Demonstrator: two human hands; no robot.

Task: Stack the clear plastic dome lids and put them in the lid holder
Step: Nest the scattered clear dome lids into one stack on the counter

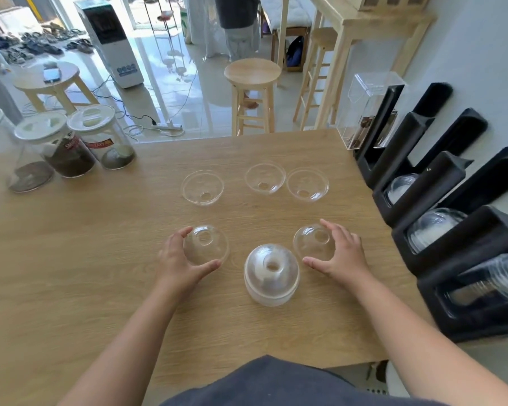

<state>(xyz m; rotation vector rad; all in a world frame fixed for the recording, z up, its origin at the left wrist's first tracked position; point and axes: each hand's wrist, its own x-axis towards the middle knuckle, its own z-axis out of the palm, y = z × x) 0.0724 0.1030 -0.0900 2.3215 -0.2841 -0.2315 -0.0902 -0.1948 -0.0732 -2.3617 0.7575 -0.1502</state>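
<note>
left hand (178,260): open, cupping dome lid (206,244), not gripped | right hand (339,253): open beside second lid (313,240) | risk: thin plastic may slip or deform if squeezed

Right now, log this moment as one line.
left hand: cupping near-left lid | right hand: cupping near-right lid | stack: between hands | holder: partly filled

Both bare forearms reach forward, palms down and turned a little inward. The left hand (179,259) is spread in a wide curve, thumb apart from the fingers. The right hand (339,253) mirrors it, fingers arched and thumb stretched inward.
</note>
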